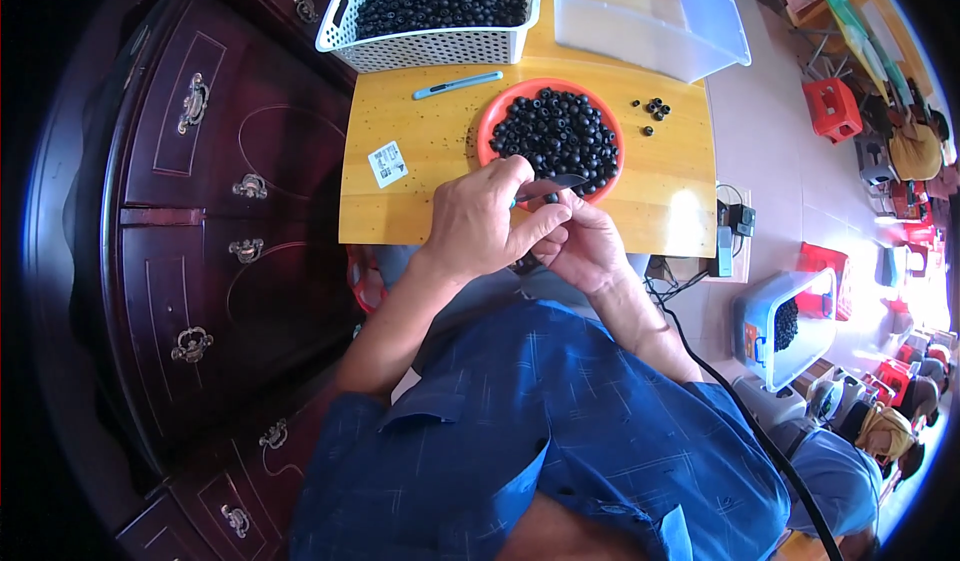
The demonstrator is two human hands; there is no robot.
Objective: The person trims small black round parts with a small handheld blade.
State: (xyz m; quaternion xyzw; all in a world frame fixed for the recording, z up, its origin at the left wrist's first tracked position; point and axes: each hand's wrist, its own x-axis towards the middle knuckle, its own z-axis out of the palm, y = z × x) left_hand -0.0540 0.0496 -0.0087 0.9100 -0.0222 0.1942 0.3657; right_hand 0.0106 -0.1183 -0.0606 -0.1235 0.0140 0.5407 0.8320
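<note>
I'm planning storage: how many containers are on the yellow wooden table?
3: a white perforated plastic basket, back left; a clear rectangular plastic bin, back right; a round red plastic bowl, in front. More could be out of frame.

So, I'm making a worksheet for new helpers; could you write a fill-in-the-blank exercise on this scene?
1. The pointed metal blade is held in the person's ____ hand.
2. On the yellow wooden table, the clear rectangular plastic bin stands to the ____ of the white perforated plastic basket.
3. The small rectangular label is mainly ____ in colour.

Missing words: left; right; white.
</note>
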